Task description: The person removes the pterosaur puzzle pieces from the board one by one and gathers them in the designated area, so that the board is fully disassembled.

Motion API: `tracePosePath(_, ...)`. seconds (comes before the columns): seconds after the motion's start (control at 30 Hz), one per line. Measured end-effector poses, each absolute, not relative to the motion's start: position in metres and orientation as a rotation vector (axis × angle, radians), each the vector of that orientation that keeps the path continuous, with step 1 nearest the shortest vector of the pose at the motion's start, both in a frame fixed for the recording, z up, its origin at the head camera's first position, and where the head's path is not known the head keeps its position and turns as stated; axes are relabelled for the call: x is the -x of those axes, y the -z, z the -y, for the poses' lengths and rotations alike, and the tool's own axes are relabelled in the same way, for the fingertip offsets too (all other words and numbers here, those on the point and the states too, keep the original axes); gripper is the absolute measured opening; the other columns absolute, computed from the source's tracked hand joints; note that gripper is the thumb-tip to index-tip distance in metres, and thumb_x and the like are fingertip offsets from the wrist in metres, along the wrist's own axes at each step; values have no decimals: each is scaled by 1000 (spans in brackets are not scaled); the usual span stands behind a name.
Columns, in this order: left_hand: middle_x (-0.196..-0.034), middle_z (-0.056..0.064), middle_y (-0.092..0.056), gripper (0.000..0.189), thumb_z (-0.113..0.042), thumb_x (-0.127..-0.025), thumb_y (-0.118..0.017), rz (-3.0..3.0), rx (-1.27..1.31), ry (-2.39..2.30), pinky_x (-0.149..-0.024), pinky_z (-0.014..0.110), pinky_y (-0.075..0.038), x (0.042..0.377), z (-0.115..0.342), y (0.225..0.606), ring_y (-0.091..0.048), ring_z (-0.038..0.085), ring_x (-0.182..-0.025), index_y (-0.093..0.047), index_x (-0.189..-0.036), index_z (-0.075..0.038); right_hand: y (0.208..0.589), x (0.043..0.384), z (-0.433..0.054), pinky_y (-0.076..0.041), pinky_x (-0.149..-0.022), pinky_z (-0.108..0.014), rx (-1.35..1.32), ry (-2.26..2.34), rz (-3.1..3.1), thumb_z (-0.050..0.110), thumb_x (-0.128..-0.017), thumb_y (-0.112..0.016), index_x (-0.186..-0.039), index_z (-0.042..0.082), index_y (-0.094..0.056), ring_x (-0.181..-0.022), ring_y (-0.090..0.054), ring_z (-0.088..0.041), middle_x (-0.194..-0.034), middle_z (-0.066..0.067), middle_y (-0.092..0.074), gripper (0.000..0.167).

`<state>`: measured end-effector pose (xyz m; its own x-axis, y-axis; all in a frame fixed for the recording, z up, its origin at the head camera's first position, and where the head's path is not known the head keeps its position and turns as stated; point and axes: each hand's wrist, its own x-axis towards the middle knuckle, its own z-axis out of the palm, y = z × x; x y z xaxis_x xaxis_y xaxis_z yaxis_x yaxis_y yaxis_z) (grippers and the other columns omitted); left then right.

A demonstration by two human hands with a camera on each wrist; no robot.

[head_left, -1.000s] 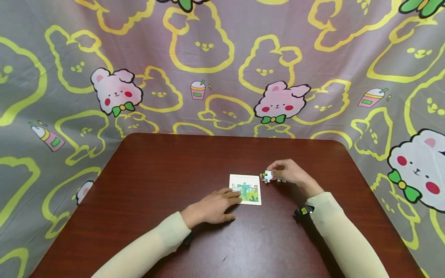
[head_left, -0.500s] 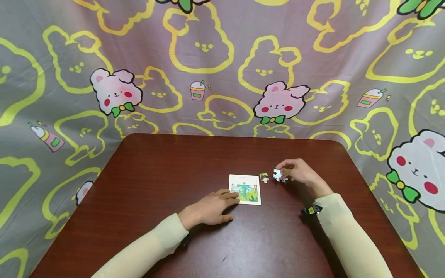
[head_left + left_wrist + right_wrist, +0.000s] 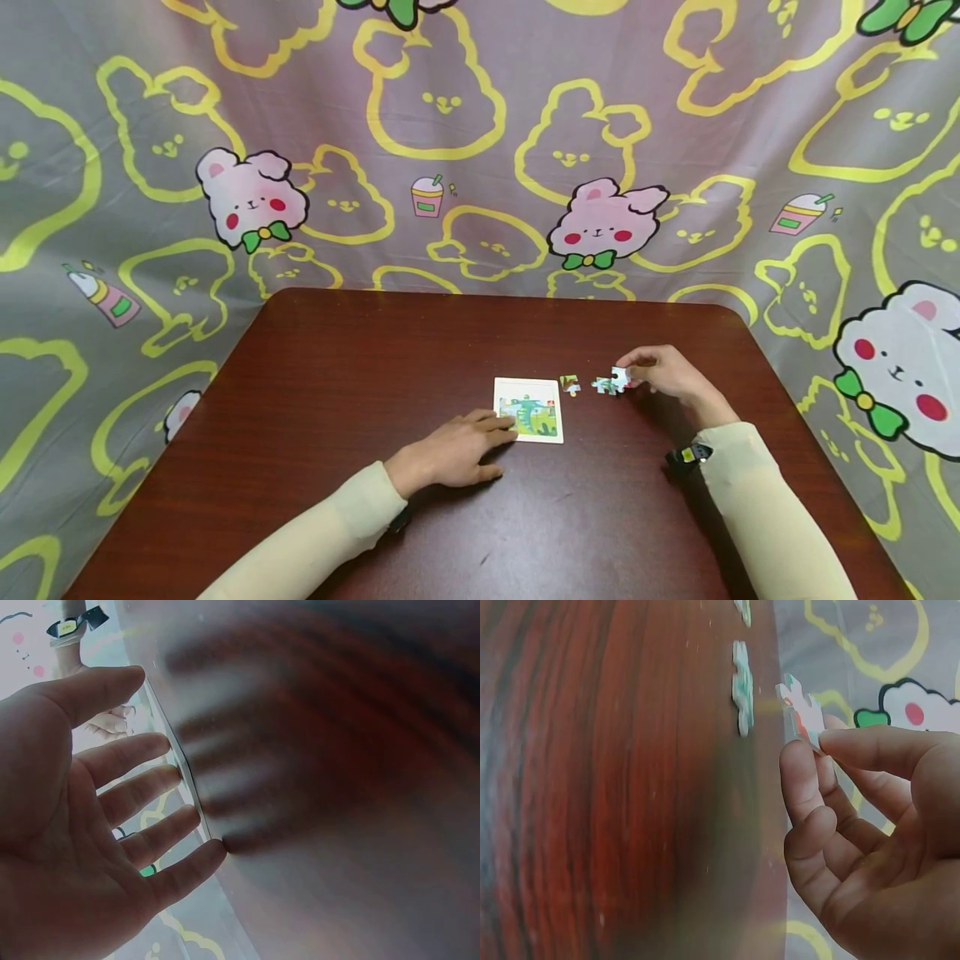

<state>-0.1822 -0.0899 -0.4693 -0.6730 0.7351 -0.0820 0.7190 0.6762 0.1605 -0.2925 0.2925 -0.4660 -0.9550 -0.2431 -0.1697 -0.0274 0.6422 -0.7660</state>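
Observation:
My right hand (image 3: 667, 379) pinches a white-and-pale-blue jigsaw piece (image 3: 620, 378) between thumb and fingers. In the right wrist view that held piece (image 3: 804, 712) is tilted up off the table and shows some red. Just left of it lies a blue-green jigsaw piece (image 3: 603, 386). Farther left, beside the board's upper right corner, is a brown-and-green piece (image 3: 570, 385). The square white-bordered puzzle board (image 3: 528, 390) bears a green cartoon picture. My left hand (image 3: 461, 450) rests on its lower left side with fingers extended, hiding part of it.
All of this lies on a dark reddish-brown table (image 3: 360, 358) with rounded far corners. A grey curtain (image 3: 480, 192) printed with yellow outlines and rabbit faces hangs behind and at both sides. A dark strap with a small device (image 3: 688, 455) sits on the right wrist.
My right hand has moved right with the white piece, away from the board. The brown-and-green piece and the blue-green one have come into fuller view. The left hand has barely shifted.

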Motion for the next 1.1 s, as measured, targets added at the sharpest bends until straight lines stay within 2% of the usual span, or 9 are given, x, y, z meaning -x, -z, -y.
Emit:
tracePosePath(0.17,-156,3,-45,57,-40,-95,-64,-2748,-1200,-166,-112,45,-44,182,89,469,-42,26,-143,-53,-145,-16,468,291,-301,-48,-62,-32,166,1183,-2609,13,-97,-62,-115,2,-70,-81,-67,-22,-96,-12,-72,23)
tracePosePath(0.53,-157,2,-45,57,-40,-95,-64,-2747,-1201,-164,-112,46,-44,183,89,469,-43,27,-143,-53,-146,-16,475,292,-312,-46,-55,-29,140,1139,-2637,7,-95,-61,-111,-1,-71,-73,-62,-16,-80,-4,-69,20)
tracePosePath(1.1,-157,2,-45,57,-41,-95,-64,-2752,-1200,-159,-112,45,-44,182,89,469,-43,26,-142,-53,-146,-17,476,291,-313,-47,-57,-29,132,1138,-2647,7,-95,-60,-113,-1,-70,-75,-60,-17,-86,-7,-70,22)
